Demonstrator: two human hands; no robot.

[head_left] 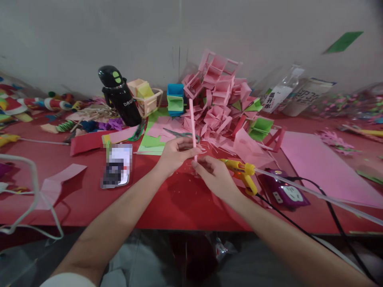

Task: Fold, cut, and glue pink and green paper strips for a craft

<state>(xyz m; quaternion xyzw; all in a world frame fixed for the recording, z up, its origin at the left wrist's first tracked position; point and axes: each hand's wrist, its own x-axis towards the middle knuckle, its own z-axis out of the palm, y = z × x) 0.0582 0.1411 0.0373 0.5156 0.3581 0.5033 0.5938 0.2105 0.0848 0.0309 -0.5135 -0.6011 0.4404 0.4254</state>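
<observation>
Both hands are working a pink strip [192,127] held upright over the red table [167,207]: the left hand [175,153] is pinching its middle, the right hand [214,175] is gripping its lower end. It looks like the strip is being shaped or rolled, which is calling for a steady pinch with the glue gun [243,173] lying just beside.

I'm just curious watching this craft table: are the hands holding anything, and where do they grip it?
Both hold a thin pink paper strip, standing upright. The left hand pinches it partway up; the right hand holds its lower end with the fingers.
</observation>
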